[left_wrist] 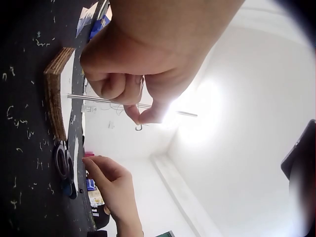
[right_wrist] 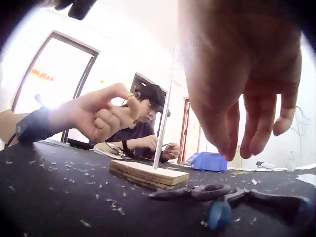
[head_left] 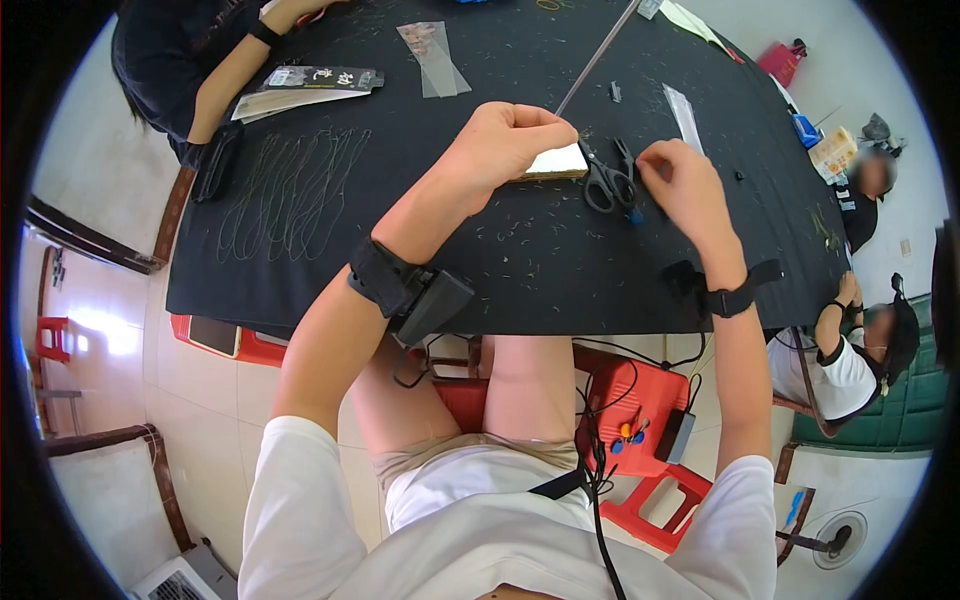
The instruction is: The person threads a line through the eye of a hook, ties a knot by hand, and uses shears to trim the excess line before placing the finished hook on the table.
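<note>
My left hand (head_left: 500, 150) pinches a small wire hook (left_wrist: 138, 128) between thumb and forefinger, its bent end poking out past the fingertips. Close by, a thin metal rod (right_wrist: 165, 108) stands upright on a layered wooden block (right_wrist: 143, 177) with a white top. To the right of the block lie dark-handled scissors (head_left: 600, 190), with a blue-ended piece (right_wrist: 219, 215) beside them. My right hand (head_left: 688, 190) hovers by the scissors, thumb and forefinger close together and the other fingers bent; I cannot tell whether it pinches a thin thread.
Thin looped lines (head_left: 295, 195) lie spread on the black tablecloth (head_left: 420, 290) at left. Beyond are a printed packet (head_left: 320, 80), a clear plastic bag (head_left: 435, 60) and a clear strip (head_left: 683, 118). Small clippings dot the cloth. Another person's arm (head_left: 225, 100) rests at far left.
</note>
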A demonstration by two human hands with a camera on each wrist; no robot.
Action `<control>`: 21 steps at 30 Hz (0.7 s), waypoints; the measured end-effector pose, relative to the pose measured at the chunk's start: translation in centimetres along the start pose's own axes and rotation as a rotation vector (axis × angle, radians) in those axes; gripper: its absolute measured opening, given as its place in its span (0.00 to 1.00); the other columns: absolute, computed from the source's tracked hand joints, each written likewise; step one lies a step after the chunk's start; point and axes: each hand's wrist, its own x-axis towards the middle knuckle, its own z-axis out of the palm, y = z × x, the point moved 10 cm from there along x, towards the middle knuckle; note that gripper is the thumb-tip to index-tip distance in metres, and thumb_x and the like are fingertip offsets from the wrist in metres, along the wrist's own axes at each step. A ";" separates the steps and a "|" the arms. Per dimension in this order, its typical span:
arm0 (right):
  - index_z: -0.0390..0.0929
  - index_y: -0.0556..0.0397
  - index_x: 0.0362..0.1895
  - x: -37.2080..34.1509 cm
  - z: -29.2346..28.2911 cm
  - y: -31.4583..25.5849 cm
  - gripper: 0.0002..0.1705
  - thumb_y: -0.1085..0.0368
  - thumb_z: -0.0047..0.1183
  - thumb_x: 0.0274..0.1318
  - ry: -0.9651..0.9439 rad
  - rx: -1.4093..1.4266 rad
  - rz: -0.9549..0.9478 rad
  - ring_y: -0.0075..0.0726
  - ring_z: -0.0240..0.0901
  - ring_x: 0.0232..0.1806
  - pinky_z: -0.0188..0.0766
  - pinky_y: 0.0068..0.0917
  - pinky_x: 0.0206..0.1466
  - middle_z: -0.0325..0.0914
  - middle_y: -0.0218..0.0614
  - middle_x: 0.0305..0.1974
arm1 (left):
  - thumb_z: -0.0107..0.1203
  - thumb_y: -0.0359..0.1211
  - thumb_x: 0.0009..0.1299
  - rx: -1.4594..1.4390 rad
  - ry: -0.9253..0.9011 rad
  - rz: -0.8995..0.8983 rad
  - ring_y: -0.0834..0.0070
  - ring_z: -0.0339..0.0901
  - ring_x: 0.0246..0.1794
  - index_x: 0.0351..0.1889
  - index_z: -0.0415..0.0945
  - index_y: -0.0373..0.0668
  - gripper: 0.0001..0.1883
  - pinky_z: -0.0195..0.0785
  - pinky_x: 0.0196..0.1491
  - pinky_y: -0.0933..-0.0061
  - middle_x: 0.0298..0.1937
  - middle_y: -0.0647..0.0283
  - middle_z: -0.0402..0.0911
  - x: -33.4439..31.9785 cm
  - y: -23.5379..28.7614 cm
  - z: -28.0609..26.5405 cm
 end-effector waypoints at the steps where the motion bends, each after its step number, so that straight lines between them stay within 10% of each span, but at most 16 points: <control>1: 0.78 0.54 0.27 0.1 0.0 1.1 0.07 0.64 0.54 0.43 -0.014 -0.002 0.025 0.41 0.73 0.30 0.68 0.33 0.32 0.74 0.39 0.28 | 0.56 0.34 0.61 -0.002 0.001 -0.002 0.93 0.50 0.12 0.35 0.77 0.36 0.11 0.38 0.16 0.86 0.15 0.78 0.63 0.0 -0.1 0.0; 5: 0.77 0.54 0.32 -1.3 1.9 3.2 0.11 0.63 0.55 0.42 -0.276 -0.041 0.179 0.42 0.72 0.32 0.68 0.31 0.37 0.72 0.42 0.28 | 0.56 0.34 0.61 0.012 0.004 0.006 0.93 0.50 0.12 0.35 0.77 0.36 0.10 0.38 0.16 0.86 0.15 0.78 0.63 0.1 0.0 0.0; 21: 0.76 0.53 0.34 -3.2 2.5 1.4 0.15 0.59 0.58 0.40 -0.293 0.076 0.140 0.42 0.68 0.38 0.65 0.29 0.43 0.68 0.43 0.37 | 0.56 0.34 0.62 0.029 -0.007 0.021 0.92 0.48 0.12 0.35 0.77 0.37 0.10 0.36 0.15 0.85 0.14 0.78 0.61 0.1 0.0 0.1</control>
